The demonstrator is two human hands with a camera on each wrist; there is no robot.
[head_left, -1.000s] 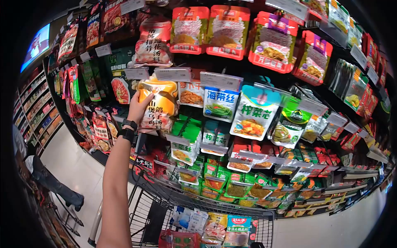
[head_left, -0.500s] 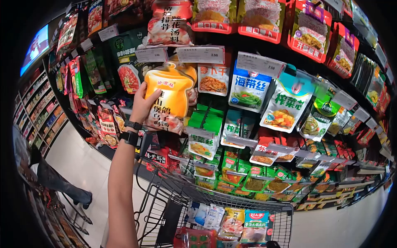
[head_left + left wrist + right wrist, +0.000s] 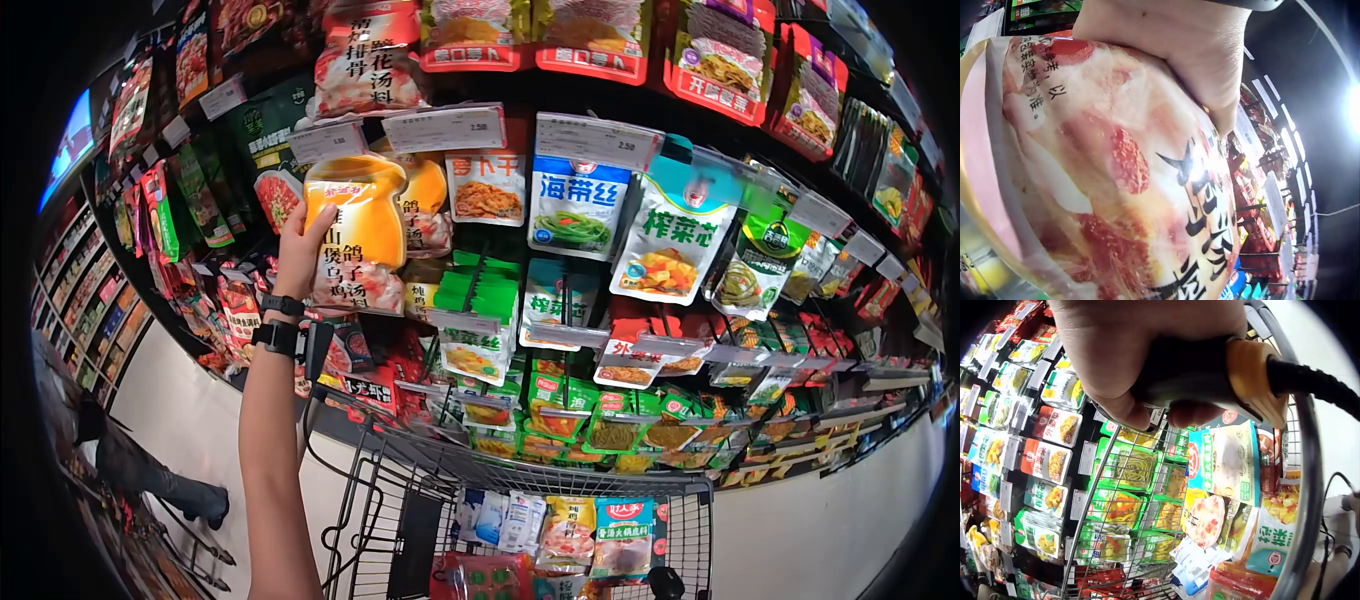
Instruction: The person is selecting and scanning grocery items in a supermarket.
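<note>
My left hand (image 3: 300, 243) is raised to the hanging rack and grips an orange and white soup pouch (image 3: 356, 243) by its left edge. The pouch stands in front of a like pouch (image 3: 428, 205) that hangs on its hook. In the left wrist view the pouch (image 3: 1110, 187) fills the frame, with my left hand (image 3: 1179, 50) curled round its upper edge. My right hand (image 3: 1129, 356) grips the grey and orange cart handle (image 3: 1229, 378); the head view does not show it.
A wire shopping cart (image 3: 520, 482) stands below the rack with several packets (image 3: 620, 535) in it. Rows of hung snack packs with price tags (image 3: 595, 140) fill the wall. A person's legs (image 3: 160, 485) are in the aisle at left.
My left hand has drawn the orange pouch forward off the rack and a little to the left. The pouch behind it now shows.
</note>
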